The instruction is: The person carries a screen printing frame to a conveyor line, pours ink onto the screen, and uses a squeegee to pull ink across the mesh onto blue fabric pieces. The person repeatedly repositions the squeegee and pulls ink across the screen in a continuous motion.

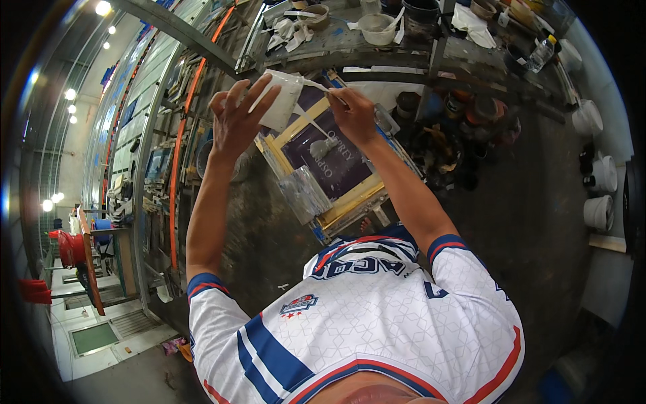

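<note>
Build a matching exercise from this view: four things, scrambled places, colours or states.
Things:
1. white container
2. framed panel
3. bottle
4. pale tool

Descriptions:
A. purple middle, yellowish edges
B. held in the right hand
C. tipped, held in the left hand
D. clear, yellow cap

Pairs: 1-C; 2-A; 3-D; 4-B

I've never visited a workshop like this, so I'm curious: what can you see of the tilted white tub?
The tub is white, looks like plastic, and has greyish smears on its outer wall. It is tipped well over, its mouth toward the right of the picture, above a framed dark panel. A pale stream runs from it to a puddle on the panel. The left hand holds it; a pale stick in the right hand reaches its rim. Its inside is hidden.
</note>
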A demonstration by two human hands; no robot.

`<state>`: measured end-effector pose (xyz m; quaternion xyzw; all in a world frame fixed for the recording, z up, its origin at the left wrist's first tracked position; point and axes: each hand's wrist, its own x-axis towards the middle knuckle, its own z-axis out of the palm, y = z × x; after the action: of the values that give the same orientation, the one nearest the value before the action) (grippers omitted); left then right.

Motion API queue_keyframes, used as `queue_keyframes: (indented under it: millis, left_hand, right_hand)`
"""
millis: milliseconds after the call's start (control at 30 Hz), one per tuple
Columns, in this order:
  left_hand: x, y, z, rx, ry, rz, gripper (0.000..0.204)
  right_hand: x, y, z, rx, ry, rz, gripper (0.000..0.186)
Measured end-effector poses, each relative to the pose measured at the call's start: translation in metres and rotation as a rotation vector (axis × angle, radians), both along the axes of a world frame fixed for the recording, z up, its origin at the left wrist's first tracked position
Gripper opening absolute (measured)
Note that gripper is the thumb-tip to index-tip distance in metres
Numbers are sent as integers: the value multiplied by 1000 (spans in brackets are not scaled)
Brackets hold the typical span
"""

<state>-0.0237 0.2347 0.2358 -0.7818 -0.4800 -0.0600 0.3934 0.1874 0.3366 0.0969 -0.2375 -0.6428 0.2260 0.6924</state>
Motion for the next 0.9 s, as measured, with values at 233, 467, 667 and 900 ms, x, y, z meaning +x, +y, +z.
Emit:
queue_keyframes:
  millis: [233, 467, 667, 900]
  left_hand:
    - [-13, 9, 13, 8, -40, -30, 82]
    - [-41, 21, -46, 61, 133, 48, 73]
    - [-42, 6, -131, -61, -18, 233, 75]
    - [-9, -14, -173, -78, -502, 216, 68]
  right_hand:
    - [-16, -15, 1, -482, -95, 233, 14]
    - [-19, -5, -64, -880, -16, 602, 15]
    - [23, -27, -104, -638, -669, 201, 16]
    - [17, -17, -79, -334, -896, 105, 10]
